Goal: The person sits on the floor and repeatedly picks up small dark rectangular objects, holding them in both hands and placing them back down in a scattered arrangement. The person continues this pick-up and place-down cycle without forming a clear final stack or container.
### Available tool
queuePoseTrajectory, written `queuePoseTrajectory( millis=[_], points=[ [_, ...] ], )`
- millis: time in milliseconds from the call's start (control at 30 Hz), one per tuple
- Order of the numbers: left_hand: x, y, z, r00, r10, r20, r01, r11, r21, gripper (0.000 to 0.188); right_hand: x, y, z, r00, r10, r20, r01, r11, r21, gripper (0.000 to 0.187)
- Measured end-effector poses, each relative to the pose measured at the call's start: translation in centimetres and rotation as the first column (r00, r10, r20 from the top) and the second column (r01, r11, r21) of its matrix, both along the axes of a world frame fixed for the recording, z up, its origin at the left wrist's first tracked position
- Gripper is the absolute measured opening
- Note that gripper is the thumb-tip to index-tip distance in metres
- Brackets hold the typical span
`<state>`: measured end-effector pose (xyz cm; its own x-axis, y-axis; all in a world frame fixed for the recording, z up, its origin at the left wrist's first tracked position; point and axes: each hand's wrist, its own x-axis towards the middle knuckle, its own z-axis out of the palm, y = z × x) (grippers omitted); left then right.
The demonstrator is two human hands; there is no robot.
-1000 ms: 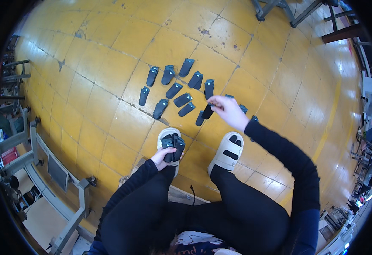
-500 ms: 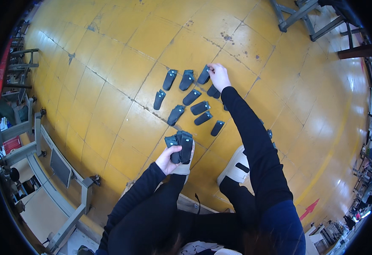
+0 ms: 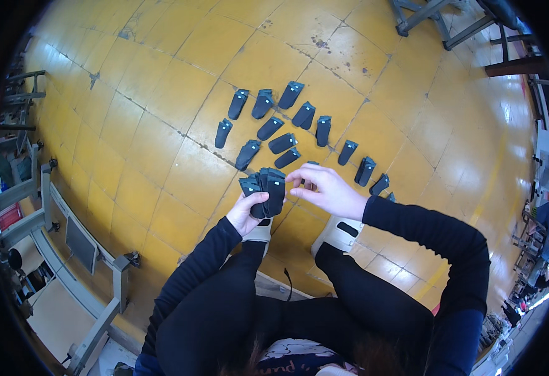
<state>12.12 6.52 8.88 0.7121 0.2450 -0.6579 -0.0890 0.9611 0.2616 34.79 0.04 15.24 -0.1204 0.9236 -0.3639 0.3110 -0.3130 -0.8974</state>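
My left hand (image 3: 245, 214) is closed round a fanned stack of dark fabric pieces (image 3: 274, 193), long with rounded lower ends and greenish upper edges. Close to that stack's right side is my right hand (image 3: 331, 191), its fingers bent and apart with nothing seen between them. On the floor beyond my hands lie several small bundles of the same kind, each with a tiny pale label; a far one (image 3: 291, 95) and a nearer one (image 3: 282, 143) are among them. Another bundle is partly covered by my right hand.
Yellow tiled floor (image 3: 180, 75) with dark joints spreads ahead. My white shoes (image 3: 338, 234) are just below my hands. At left stands a grey metal frame (image 3: 119, 282) with a panel; at upper right are metal legs (image 3: 428, 25) of a stand.
My right hand has come back from the far bundle to beside the stack. The far bundle stays on the floor. My left hand still holds the stack, and the view has shifted slightly.
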Motion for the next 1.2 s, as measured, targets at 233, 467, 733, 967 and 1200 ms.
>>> queuePoseTrajectory(
  millis=[233, 467, 733, 967, 1200],
  points=[
    [0.2, -1.6, -0.8, 0.997, -0.076, -0.027, 0.077, 0.996, 0.051, 0.051, -2.2, -2.0, -0.5, 0.984, -0.16, -0.076, 0.162, 0.987, 0.017, 0.016],
    [-1.0, -2.1, -2.4, 0.992, -0.113, -0.056, 0.114, 0.993, 0.024, 0.039, -1.5, -6.5, -0.8, 0.957, -0.255, -0.138, 0.232, 0.959, -0.163, 0.015],
    [-3.8, -4.8, -5.1, 0.939, -0.337, -0.069, 0.339, 0.94, 0.024, 0.039, 0.3, -15.1, -6.0, 0.806, -0.591, 0.043, 0.562, 0.74, -0.369, 0.011],
    [-4.1, -4.1, -6.9, 0.955, -0.27, -0.119, 0.273, 0.962, 0.004, 0.037, 3.9, -17.3, -9.3, 0.402, -0.914, -0.054, 0.896, 0.405, -0.183, 0.01],
    [-4.7, -3.1, -7.3, 0.966, -0.23, -0.121, 0.214, 0.967, -0.136, 0.042, 6.3, -16.8, -14.1, 0.588, -0.803, 0.094, 0.8, 0.56, -0.216, 0.011]
  ],
)
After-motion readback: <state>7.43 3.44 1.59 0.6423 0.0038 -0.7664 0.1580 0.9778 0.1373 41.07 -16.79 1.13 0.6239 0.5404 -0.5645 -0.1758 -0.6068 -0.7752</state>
